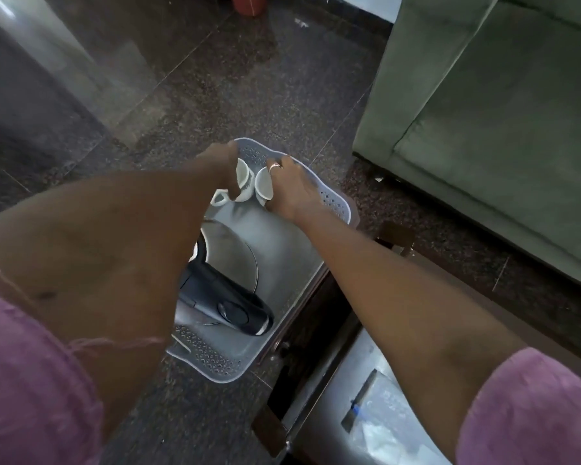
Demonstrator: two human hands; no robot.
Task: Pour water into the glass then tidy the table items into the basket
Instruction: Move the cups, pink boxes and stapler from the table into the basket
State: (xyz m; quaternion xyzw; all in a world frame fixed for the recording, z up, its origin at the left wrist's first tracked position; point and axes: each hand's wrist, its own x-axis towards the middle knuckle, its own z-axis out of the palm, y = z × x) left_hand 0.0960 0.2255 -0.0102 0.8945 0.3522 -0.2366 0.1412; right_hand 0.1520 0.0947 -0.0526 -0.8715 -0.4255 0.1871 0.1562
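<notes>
A pale grey perforated basket (336, 203) sits on the dark floor below me. Inside it lies a steel kettle (235, 260) with a black handle at the near end. At the basket's far end my left hand (220, 166) grips a white cup (244, 177), with a cup handle showing just below the fingers. Next to it my right hand (291, 187) is closed around a second white cup (264, 186). Both cups are tilted and touch each other inside the basket. No glass is in view.
A grey-green sofa (483, 146) fills the right side. A dark wooden table frame (302, 347) with a glass top runs along the basket's right edge, and a shiny box (366, 397) lies under it. A reddish pot (249, 3) stands at the far top.
</notes>
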